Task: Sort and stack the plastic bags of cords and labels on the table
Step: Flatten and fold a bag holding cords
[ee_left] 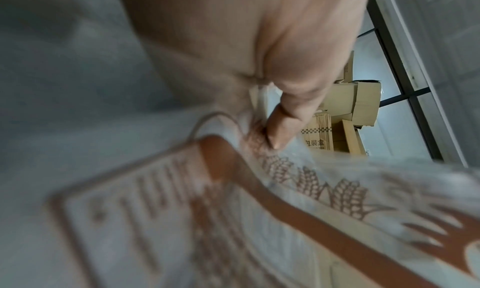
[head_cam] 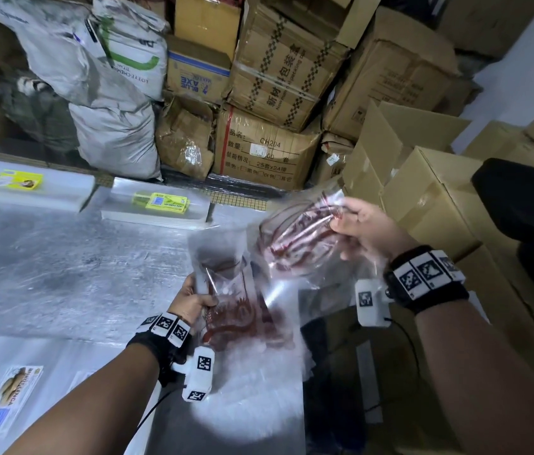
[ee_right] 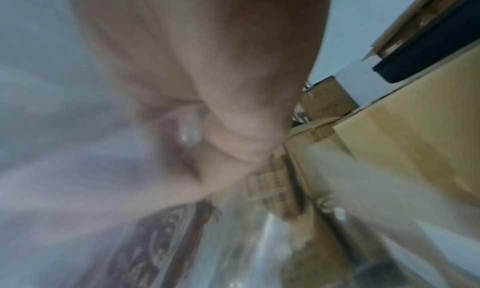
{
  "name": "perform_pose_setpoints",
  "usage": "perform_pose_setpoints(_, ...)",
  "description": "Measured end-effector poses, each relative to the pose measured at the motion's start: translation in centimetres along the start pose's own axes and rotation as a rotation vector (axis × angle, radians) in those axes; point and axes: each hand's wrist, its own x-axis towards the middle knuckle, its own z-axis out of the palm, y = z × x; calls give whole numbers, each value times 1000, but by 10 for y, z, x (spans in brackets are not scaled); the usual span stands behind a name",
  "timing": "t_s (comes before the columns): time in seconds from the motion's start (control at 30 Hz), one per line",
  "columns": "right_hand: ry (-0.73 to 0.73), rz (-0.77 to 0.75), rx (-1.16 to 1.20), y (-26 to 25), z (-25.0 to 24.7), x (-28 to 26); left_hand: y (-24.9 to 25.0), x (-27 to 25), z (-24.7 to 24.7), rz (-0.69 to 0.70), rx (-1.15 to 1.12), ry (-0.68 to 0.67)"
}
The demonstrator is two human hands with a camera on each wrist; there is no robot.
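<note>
My right hand [head_cam: 354, 224] pinches a clear plastic bag of dark red cords [head_cam: 295, 238] and holds it in the air past the table's right edge. My left hand [head_cam: 193, 298] grips the top of a clear bag with red-brown printed labels [head_cam: 242, 316], which hangs over the table's near right part. The left wrist view shows the thumb [ee_left: 283, 128] pressed on the printed bag [ee_left: 285, 200]. The right wrist view is blurred; my right hand's fingers [ee_right: 207, 149] curl on plastic with a dark red pattern [ee_right: 161, 241].
The silvery table [head_cam: 62, 264] carries two flat white stacks with yellow labels [head_cam: 160, 201] [head_cam: 19, 180] along its far edge and a clear bag with a fish label [head_cam: 6, 399] at the near left. Cardboard boxes [head_cam: 439, 198] and grey sacks [head_cam: 111, 93] crowd behind and to the right.
</note>
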Motion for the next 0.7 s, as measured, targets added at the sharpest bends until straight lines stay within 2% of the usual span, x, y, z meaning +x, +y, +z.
perform_pose_setpoints(0.13, 30, -116, 107, -23, 14, 10, -3, 4, -3, 5, 18, 19)
perform_pose_setpoints(0.23, 35, -125, 214, -11, 31, 19, -4, 3, -2, -20, -25, 45)
perform_pose_setpoints(0.3, 6, -30, 208, 13, 45, 23, -2, -2, 1, -41, -64, 42)
perform_pose_setpoints(0.4, 14, 229, 111, 61, 67, 21, -1, -4, -1, -93, -133, 21)
perform_pose_setpoints(0.47, -10, 333, 4, 94, 80, 17, 0, -4, -1, -135, -229, -15)
perform_pose_setpoints(0.53, -28, 422, -4, 119, 92, 13, -1, 2, -3, -115, -307, 17)
perform_pose_setpoints(0.7, 4, 483, -6, 150, 101, 12, 2, -5, 3, -67, -392, 51)
